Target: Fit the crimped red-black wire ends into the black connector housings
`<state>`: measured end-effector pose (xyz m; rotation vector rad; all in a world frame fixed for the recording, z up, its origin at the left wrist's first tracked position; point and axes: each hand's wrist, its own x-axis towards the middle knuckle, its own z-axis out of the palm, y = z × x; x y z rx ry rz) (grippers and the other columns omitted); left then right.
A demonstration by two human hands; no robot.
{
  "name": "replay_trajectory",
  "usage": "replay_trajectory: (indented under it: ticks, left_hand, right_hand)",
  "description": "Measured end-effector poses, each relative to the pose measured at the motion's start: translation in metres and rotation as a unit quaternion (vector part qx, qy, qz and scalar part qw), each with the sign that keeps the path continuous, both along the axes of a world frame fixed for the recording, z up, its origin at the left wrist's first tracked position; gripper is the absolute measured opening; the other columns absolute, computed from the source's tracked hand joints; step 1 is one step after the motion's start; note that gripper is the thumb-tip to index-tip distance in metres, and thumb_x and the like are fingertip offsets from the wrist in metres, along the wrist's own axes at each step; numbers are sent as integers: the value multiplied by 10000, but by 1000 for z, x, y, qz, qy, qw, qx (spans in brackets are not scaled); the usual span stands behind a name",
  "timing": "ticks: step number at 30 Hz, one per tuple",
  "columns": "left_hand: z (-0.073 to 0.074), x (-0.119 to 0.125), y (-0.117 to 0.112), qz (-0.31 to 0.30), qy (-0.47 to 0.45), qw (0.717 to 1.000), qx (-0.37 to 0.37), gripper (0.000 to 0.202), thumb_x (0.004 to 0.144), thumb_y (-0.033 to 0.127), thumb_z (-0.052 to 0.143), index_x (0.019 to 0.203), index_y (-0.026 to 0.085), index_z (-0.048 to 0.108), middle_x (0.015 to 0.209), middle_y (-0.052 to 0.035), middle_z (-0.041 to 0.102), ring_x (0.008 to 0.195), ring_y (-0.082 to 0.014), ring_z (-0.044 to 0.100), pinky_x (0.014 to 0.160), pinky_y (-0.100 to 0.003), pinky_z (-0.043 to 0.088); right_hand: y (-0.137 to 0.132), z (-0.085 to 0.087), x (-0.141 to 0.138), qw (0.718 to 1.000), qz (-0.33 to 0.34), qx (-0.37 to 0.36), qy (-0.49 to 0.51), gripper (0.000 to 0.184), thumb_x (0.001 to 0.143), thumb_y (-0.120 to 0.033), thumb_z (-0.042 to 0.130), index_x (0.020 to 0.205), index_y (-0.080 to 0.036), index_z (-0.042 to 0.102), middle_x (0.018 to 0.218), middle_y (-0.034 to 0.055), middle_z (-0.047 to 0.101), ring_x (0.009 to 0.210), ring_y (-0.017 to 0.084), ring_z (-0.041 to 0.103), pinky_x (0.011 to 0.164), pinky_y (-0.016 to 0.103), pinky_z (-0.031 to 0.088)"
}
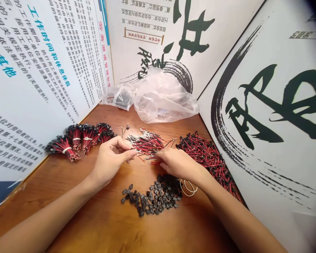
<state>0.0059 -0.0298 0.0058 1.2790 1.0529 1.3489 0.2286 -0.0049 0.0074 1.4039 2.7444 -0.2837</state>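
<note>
My left hand (112,158) is closed in a pinch above the wooden table. A small dark piece shows at its fingertips, too small to name. My right hand (177,162) has its fingers curled down at the near right edge of a pile of loose red and black wires (147,140) with metal ends. Whatever its fingertips hold is hidden behind the hand. Nearer to me lies a spread of small black plastic connector housings (158,195). Right of my right forearm is a big heap of red and black wires with black connectors (200,151).
Several bundles of connector wires (68,149) tied with white bands lie at the left. Pale rubber bands (189,188) rest beside the housings. Clear plastic bags (163,98) stand at the back. Printed panels (158,21) wall in the wooden table (102,218).
</note>
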Motion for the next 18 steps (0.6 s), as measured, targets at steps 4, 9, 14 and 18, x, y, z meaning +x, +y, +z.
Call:
replay_trajectory:
  ticks: [4,9,14,18]
  left_hand:
    - [0,2,-1,-27,-6,999,-23,237,726,146,778,690,152,543,639,10,636,543,-88,563,512,-197,466]
    - [1,2,-2,-31,-9,999,-39,233,731,163,778,712,149,546,602,14,632,516,-83,558,494,-189,463]
    - [2,2,-2,-35,-9,998,-51,206,728,178,782,755,145,580,606,20,619,513,-83,557,472,-181,454]
    - [3,4,-3,-49,3,997,-63,182,733,184,777,752,133,603,599,11,624,503,-79,552,483,-187,463]
  right_hand:
    - [3,-8,-7,1000,14,9,-27,103,858,-147,525,806,-176,609,892,57,685,711,157,588,548,286,216]
    - [3,-7,-8,999,33,30,-21,65,805,-154,544,747,-165,573,832,62,681,676,160,566,543,301,194]
    - [-1,2,-6,995,14,14,98,79,735,-122,549,684,-175,520,708,9,616,640,126,489,565,270,242]
    - [-1,10,-2,985,14,-36,169,109,734,-72,538,693,-172,527,667,-12,578,600,98,453,585,252,285]
